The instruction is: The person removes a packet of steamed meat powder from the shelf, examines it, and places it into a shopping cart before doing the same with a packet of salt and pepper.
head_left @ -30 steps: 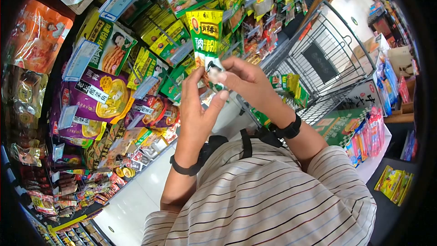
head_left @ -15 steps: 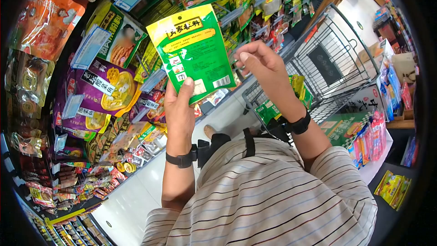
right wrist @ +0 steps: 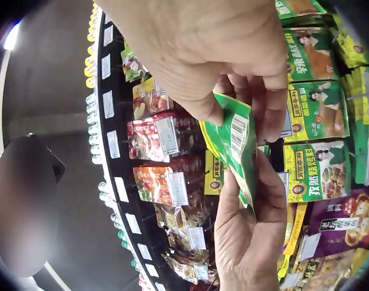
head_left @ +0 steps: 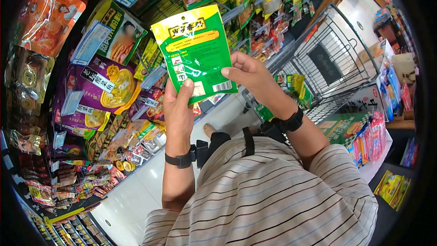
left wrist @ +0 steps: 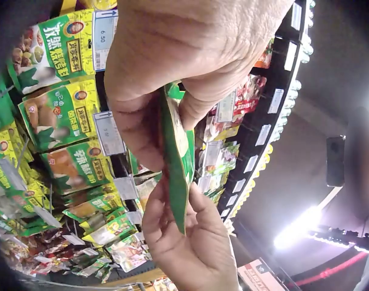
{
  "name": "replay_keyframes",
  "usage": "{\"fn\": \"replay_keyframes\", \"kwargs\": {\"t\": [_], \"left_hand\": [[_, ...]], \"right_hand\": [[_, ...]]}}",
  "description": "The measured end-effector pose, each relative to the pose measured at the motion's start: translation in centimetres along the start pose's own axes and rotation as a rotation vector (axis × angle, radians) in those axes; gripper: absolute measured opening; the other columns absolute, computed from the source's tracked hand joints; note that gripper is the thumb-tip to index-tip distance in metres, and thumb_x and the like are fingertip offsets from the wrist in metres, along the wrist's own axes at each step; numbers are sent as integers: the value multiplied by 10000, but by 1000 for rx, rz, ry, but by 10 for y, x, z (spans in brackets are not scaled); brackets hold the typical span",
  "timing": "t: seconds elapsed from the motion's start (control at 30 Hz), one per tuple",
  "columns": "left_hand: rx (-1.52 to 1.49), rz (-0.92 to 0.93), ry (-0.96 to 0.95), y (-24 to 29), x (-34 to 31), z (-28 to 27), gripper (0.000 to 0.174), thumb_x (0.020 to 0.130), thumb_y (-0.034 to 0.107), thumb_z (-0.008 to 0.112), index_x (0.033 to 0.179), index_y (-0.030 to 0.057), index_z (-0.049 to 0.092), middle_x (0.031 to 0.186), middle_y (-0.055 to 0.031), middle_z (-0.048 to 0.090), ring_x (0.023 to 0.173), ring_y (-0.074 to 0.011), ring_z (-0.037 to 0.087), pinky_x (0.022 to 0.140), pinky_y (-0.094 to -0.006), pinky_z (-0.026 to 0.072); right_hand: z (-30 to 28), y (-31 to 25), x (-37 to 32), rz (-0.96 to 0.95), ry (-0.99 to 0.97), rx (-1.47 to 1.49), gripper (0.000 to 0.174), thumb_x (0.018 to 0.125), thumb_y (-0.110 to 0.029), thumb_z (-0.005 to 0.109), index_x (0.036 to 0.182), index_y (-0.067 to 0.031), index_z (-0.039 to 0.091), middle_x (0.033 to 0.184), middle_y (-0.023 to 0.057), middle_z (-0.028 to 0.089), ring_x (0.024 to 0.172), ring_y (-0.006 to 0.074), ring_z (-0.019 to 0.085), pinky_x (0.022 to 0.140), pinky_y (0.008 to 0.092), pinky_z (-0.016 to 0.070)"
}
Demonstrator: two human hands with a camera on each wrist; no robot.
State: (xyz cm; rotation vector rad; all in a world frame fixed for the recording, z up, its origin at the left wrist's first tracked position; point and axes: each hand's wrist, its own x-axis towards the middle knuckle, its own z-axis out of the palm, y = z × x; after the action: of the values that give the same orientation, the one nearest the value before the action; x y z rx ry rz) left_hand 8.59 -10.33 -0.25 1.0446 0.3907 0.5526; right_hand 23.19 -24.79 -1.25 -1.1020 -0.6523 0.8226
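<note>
A green and yellow seasoning packet (head_left: 198,57) is held up in front of the chest, its printed back with a barcode toward the head camera. At its lower left corner, my left hand (head_left: 178,109) pinches it, thumb across the front and fingers behind. My right hand (head_left: 252,75) grips the right edge, thumb on the front near the barcode. Seen from the left wrist, the packet (left wrist: 179,176) is nearly edge-on between both hands. In the right wrist view, the thumb of my right hand (right wrist: 202,54) lies on the packet (right wrist: 236,130) beside the barcode.
Hanging seasoning packets (head_left: 120,41) with price tags (head_left: 93,41) line the shelf ahead and left. Purple pouches (head_left: 107,84) hang lower. A wire shopping cart (head_left: 337,41) stands at the right, green packets (head_left: 296,86) inside. A carton (head_left: 341,130) stands behind the cart.
The packet, bunched between both hands a second ago, was turned to show its flat back. My right hand came off it, then took hold of its right edge again.
</note>
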Motion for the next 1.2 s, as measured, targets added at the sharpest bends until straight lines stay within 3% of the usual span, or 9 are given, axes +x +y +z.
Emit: {"fn": "replay_keyframes", "kwargs": {"t": [0.3,0.4,0.5,0.6,0.67,0.77,0.93,1.1,1.2], "left_hand": [[788,310,177,-4,0,-8,417,978,167,636,1303,-42,481,1235,-167,585,1104,-198,584,939,-312,479],[735,302,4,-11,1,-8,428,947,179,666,1282,-32,506,1194,-164,575,1064,-199,598,849,-306,515],[542,229,-67,-4,-6,14,497,966,213,652,1342,-48,457,1277,-181,543,1159,-241,571,934,-343,504],[425,210,-105,1,-7,19,567,984,235,632,1406,-55,388,1326,-183,523,1236,-255,527,1024,-371,457],[439,204,-62,2,-14,15,570,986,235,628,1413,-50,380,1333,-186,517,1235,-250,521,1019,-368,453],[485,199,-19,10,-10,10,486,1012,261,581,1379,-24,436,1260,-134,568,1054,-172,564,922,-321,478],[236,54,158,16,-12,3,313,1034,228,522,1264,23,575,1082,-27,648,839,-59,556,678,-223,442],[123,135,181,22,-13,-19,332,1003,169,577,1295,15,554,1219,-70,643,1074,-144,625,920,-291,497],[103,144,221,30,-15,-28,351,1000,166,582,1312,11,539,1230,-65,636,1086,-141,619,920,-286,498]], "right_hand": [[3,6,-2,-107,92,-78,99,959,-106,629,994,-36,568,898,-31,608,785,7,533,671,215,444],[10,8,-3,-141,109,-66,115,947,-100,638,1005,-20,578,911,-20,618,807,17,555,671,228,477],[21,-9,-9,-92,83,-203,122,937,-35,635,1030,-8,561,1034,40,649,874,49,591,718,231,487],[31,7,0,-470,136,-476,199,866,-85,707,1030,-20,613,1061,110,674,865,138,673,724,275,556],[37,0,-4,-490,83,-542,230,822,-92,741,1013,-38,625,1179,154,645,963,251,667,804,351,536],[46,-9,-6,-626,47,-754,247,804,-111,753,1014,-48,640,1196,142,636,1069,327,604,904,415,477],[55,-6,-3,-621,-36,-744,218,826,-90,730,1022,-47,645,1168,133,649,1025,297,631,872,397,498],[63,-9,3,-495,-84,-554,165,866,-48,685,1021,-17,640,1106,130,660,941,206,659,774,322,533],[60,-17,13,-476,-33,-518,149,892,-37,650,1034,2,637,1075,120,658,874,165,660,742,288,533]]}}
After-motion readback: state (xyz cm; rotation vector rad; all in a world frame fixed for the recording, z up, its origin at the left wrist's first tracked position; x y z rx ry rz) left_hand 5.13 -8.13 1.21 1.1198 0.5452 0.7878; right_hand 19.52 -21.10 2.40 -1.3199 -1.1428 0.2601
